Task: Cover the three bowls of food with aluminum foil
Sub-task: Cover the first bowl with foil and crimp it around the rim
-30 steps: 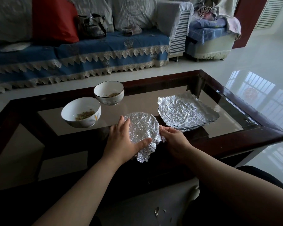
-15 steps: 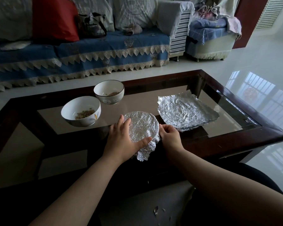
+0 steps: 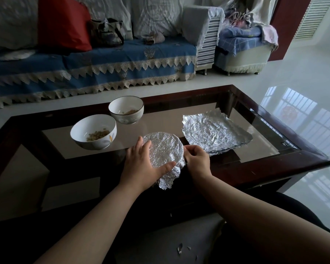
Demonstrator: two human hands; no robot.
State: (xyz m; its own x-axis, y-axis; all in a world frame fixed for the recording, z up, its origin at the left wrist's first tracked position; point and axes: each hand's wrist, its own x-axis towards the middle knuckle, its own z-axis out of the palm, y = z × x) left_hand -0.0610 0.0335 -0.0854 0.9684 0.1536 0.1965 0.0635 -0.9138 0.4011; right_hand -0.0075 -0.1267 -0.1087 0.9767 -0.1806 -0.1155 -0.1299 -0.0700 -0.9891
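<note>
- The left hand [image 3: 141,164] lies over the near-left side of the foil-covered bowl [image 3: 163,149], fingers curved round its rim and the thumb pressed flat on the foil top, gripping it steady.
- The right hand [image 3: 196,159] is at the bowl's right edge with its fingers curled in, pinching the foil against the rim there.
- This bowl sits at the near edge of the tabletop [image 3: 303,159], in the middle of the frame. Its top is wrapped smooth, but a crumpled flap of foil [image 3: 167,181] hangs loose below the near rim.
- Judged from that, the step in hand is sealing the first bowl's foil round its rim; the first of three is close to finished.
- Just right of the hands lies a stack of loose foil sheets [image 3: 213,132], flat on the glass.
- Left of centre stand two uncovered bowls, each with a little food: the nearer white bowl [image 3: 93,131] and the farther rimmed bowl [image 3: 126,109], just beside one another.
- The next move likely calls for tucking the hanging flap under, then taking a single sheet off the stack, which may want care to separate, and bringing it over the nearer open bowl.
- A sofa with a blue cover [image 3: 103,60] fills the upper left of the frame.
</note>
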